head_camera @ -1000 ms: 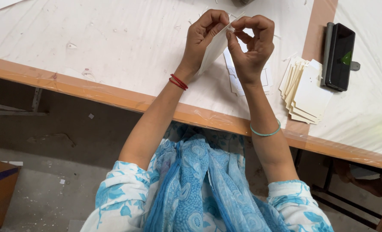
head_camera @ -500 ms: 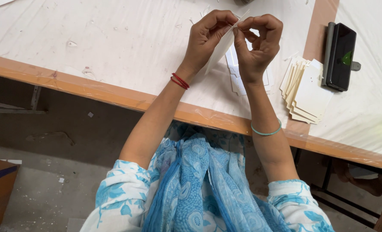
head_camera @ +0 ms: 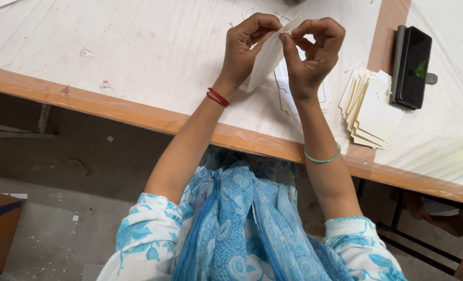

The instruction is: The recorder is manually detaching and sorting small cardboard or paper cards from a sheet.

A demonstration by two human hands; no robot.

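The fingers (head_camera: 285, 41) of the right hand (head_camera: 312, 54) are pinched shut on the top edge of a white card (head_camera: 267, 58). The fingers (head_camera: 256, 27) of the left hand (head_camera: 244, 52) curl around the same card from the other side and grip it too. So both hands are closed on one card, and the card is up in the air, tilted, just above the tabletop (head_camera: 138, 47).

What the right fingertips pick at is too small to see. It looks like fiddly work at the card's top edge. To do it well, the left hand should hold the card firm and flat so it does not bend. The right fingertips should press lightly and move slowly, because thin card creases fast.

Under the hands lie a few flat white card pieces (head_camera: 286, 86). To the right is a fanned stack of cream cards (head_camera: 372, 106), near the right wrist. Past that stack lies a black phone (head_camera: 413, 66) in an open case. The tabletop has a white cover and a wooden edge (head_camera: 138, 112) wrapped in clear tape.
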